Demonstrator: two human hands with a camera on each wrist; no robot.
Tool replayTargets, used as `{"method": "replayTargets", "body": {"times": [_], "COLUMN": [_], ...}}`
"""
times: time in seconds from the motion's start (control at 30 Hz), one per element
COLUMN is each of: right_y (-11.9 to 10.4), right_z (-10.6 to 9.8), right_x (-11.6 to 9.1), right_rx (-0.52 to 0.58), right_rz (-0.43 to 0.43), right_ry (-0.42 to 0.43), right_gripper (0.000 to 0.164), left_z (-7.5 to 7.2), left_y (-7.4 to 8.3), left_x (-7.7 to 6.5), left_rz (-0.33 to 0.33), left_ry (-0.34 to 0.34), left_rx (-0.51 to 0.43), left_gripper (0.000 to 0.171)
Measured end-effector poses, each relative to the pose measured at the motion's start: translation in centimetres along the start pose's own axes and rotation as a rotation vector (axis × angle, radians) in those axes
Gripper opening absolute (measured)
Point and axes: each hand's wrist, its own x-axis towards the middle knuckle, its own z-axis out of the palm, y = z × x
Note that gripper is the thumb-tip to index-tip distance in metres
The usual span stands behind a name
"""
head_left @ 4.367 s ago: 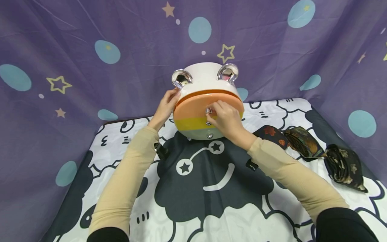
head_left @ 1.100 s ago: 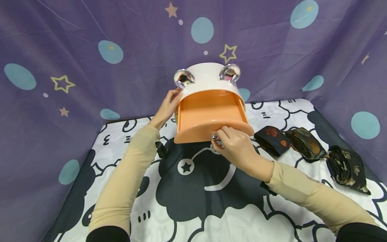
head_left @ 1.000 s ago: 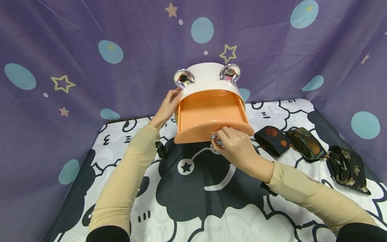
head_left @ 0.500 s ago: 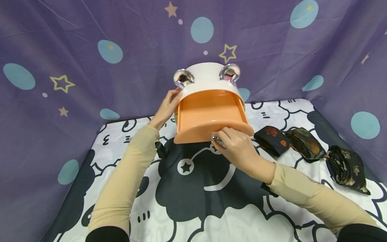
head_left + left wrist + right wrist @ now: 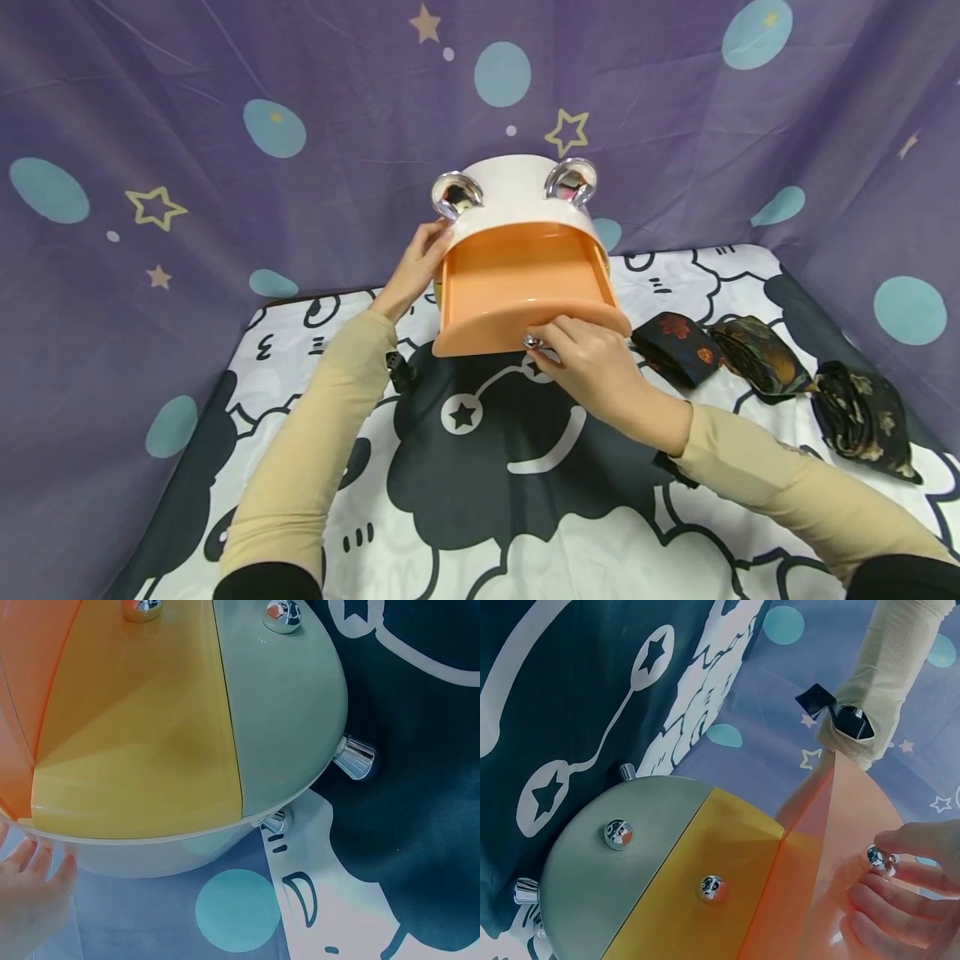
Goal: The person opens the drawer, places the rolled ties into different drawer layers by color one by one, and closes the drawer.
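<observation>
- Curtain (image 5: pixel 360 125): purple, printed with stars and dots, hanging behind.
- Cloth (image 5: pixel 555 533): black and white cartoon print, covering the surface under my work.
- Cabinet (image 5: pixel 513 187): white shell, three drawer fronts, standing upright on the cloth near the curtain. Looks like glossy hard plastic; I judge it stiff, fairly light and apt to slide or tip under a pull. Best steadied by the side wall.
- Orange drawer (image 5: pixel 480 329): topmost, standing well out of the shell with its floor showing. Probably light, smooth and slippery; a hard tug at full reach could strain it. Best held by its knob or front panel.
- Yellow drawer (image 5: pixel 135 735): middle, closed.
- Green drawer (image 5: pixel 285 720): lowest, closed.
- Bundles (image 5: pixel 759 357): three, dark patterned fabric, folded, in a row to my right. Likely soft and light.
- My right hand (image 5: pixel 596 367): thumb and fingertips pinched together on the orange drawer's knob.
- My left hand (image 5: pixel 416 262): fingers extended against the cabinet's left side, gripping nothing.
- Ears (image 5: pixel 572 180): two, shiny, rounded, atop the cabinet. A poor handhold, I judge.
- Knob (image 5: pixel 532 342): silver ball, one per drawer, mirror-smooth, so slick; a firm pinch suits it.
- Writing: I can read no brand or label; the prints show only drawn shapes.
</observation>
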Motion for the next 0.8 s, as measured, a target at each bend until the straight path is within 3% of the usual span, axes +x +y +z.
{"method": "replayTargets", "body": {"times": [0.13,0.3,0.43,0.63,0.8], "right_y": [0.1,0.2,0.5,1.2,1.6], "right_z": [-0.1,-0.7,-1.3,-1.9,-2.5], "right_x": [-0.1,-0.1,-0.3,-0.9,-1.5], "right_rx": [0.003,0.049,0.109,0.142,0.2], "right_rz": [0.002,0.025,0.045,-0.005,-0.016], "right_ry": [-0.003,-0.033,-0.062,-0.049,-0.082], "right_gripper": [0.028,0.029,0.026,0.016,0.017], "left_z": [-0.1,-0.1,-0.1,0.2,0.3], "left_y": [-1.1,-1.1,-0.4,1.4,1.6], "left_x": [0.5,0.5,0.2,-0.8,-0.9], "left_rz": [0.013,0.014,0.001,-0.01,-0.008], "left_ry": [0.008,0.009,0.002,0.001,0.006], "left_rx": [0.024,0.031,0.017,0.03,0.033], "left_gripper": [0.041,0.04,0.04,0.038,0.038]}}
